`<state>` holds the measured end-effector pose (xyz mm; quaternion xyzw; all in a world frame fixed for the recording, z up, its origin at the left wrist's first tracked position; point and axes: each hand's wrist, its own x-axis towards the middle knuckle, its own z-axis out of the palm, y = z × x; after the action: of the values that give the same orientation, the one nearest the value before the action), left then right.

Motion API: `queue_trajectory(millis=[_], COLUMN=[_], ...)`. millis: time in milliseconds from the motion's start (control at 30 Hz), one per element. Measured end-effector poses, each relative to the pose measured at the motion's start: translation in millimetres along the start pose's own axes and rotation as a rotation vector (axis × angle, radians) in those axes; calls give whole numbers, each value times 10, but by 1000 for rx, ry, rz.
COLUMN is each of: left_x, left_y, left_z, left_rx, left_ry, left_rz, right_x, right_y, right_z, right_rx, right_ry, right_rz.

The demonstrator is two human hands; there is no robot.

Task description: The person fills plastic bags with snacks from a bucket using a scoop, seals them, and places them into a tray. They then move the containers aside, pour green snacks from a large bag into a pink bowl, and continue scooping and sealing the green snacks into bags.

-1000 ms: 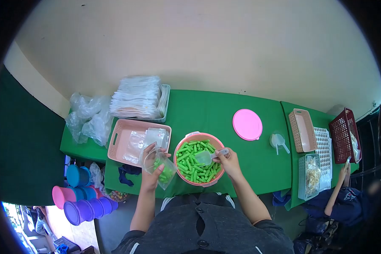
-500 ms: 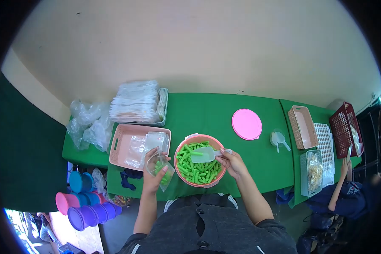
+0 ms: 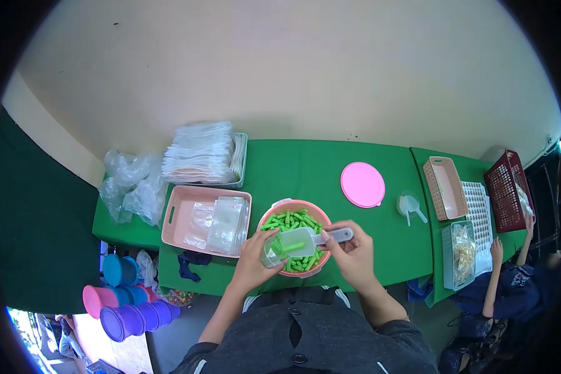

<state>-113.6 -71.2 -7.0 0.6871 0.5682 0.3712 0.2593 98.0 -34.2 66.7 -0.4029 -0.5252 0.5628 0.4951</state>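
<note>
My left hand (image 3: pixel 253 264) is closed on a clear plastic bag (image 3: pixel 270 254), held over the left side of a pink tub. The tub (image 3: pixel 323 215) holds many short bright-green stick-shaped pieces (image 3: pixel 297 218). My right hand (image 3: pixel 354 252) grips the grey handle of a clear scoop (image 3: pixel 299 240). The scoop's mouth points left and meets the bag's opening, with a few green pieces (image 3: pixel 291 247) inside it. How full the bag is stays partly hidden by my fingers.
Left of the tub are a pink basket (image 3: pixel 174 234) of clear bags and a stack of packets (image 3: pixel 199 153). A pink lid (image 3: pixel 362 184) and a small cup with a handle (image 3: pixel 408 204) lie right. At far right, another person's hand (image 3: pixel 497 250) rests near baskets.
My left hand has brought the bag right, over the tub. The scoop has tilted and met the bag's opening. The other person's hands have moved apart, one reaching the dark red basket.
</note>
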Motion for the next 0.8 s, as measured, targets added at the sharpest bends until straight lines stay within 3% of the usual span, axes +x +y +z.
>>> queue_trajectory(millis=[167, 233, 267, 333, 367, 433, 500, 567, 633, 667, 733, 800], left_x=[-46, -95, -123, -158, -166, -136, -165, -191, -163, -153, -159, -145], left_y=[-3, -53, -126, -239, -211, -21, -190, -345, -304, -276, -227, -151], left_z=[19, 86, 103, 84, 60, -77, -133, -121, -93, -71, -27, 18], left_rx=[42, -359, -360, -496, -496, -1007, -955, -891, -883, -875, -937, -999], left_ry=[19, 131, 133, 336, 335, 475, 493, 541, 589, 628, 609, 589], left_rz=[32, -92, -93, 45, 46, -20, -45, -180, -178, -176, -247, -317], right_x=[-39, 20, 72, 172, 234, 330, 334, 300, 238, 229, 225, 231], right_y=[-54, -4, 48, 235, 397, 761, 1122, 1113, 886, 860, 804, 638], right_z=[-21, -45, -56, -105, -155, -260, -343, -341, -285, -270, -249, -185], right_rx=[-69, -49, -22, 5, -21, -45, -58, -200, -778, -778, -1261, -1123], right_ry=[16, 46, 89, 133, 100, 61, -18, -60, -117, -117, 52, -15], right_rz=[-106, -116, -110, -104, -45, 11, 189, 195, 129, 132, -371, -365])
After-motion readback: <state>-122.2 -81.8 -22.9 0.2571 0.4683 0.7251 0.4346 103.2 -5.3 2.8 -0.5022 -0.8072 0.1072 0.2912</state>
